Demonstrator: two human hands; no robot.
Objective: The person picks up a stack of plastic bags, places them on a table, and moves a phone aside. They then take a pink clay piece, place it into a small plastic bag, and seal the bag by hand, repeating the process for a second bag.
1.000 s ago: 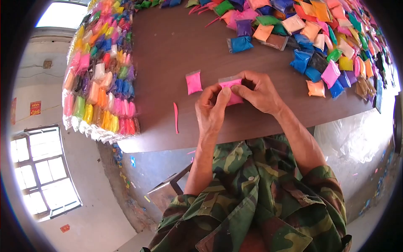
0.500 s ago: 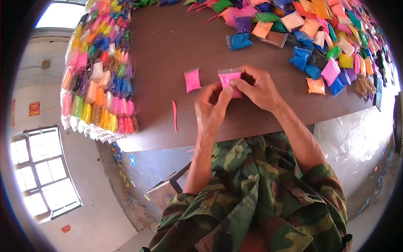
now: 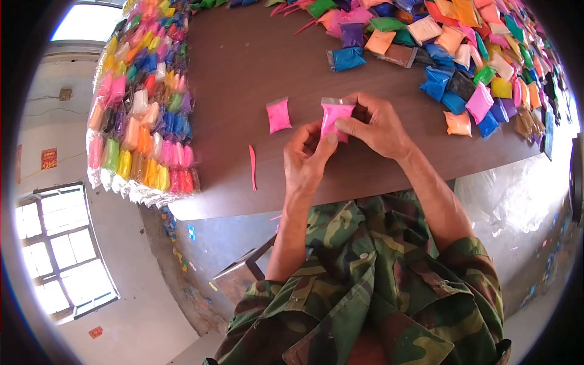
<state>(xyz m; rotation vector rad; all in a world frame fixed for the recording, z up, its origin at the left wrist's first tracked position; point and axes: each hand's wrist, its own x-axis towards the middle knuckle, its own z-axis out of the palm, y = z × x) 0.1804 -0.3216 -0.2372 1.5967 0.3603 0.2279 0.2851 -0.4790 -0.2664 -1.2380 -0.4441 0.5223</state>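
Observation:
Between my two hands is a small clear packet with pink filling [image 3: 336, 114], its clear top edge pointing away from me. My left hand [image 3: 305, 157] pinches its lower left part between thumb and fingers. On the right side, my right hand [image 3: 376, 126] grips it with the thumb on the front and the fingers behind, partly hidden. A second pink packet [image 3: 279, 115] lies flat on the brown table [image 3: 243, 79], left of the held one. Nearer to me, left of my left hand, a thin pink plastic tool [image 3: 252, 168] rests on the table.
Stacked rows of colourful wrapped packets [image 3: 140, 121] line the table's left side. A loose heap of coloured packets [image 3: 450, 48] covers the back right. A blue packet [image 3: 347, 59] lies at its near left edge. Several pink tools [image 3: 306, 26] are at the back.
The held pink packet has shifted slightly to the right and tilted a little, and more of its front shows. Both hands still grip it.

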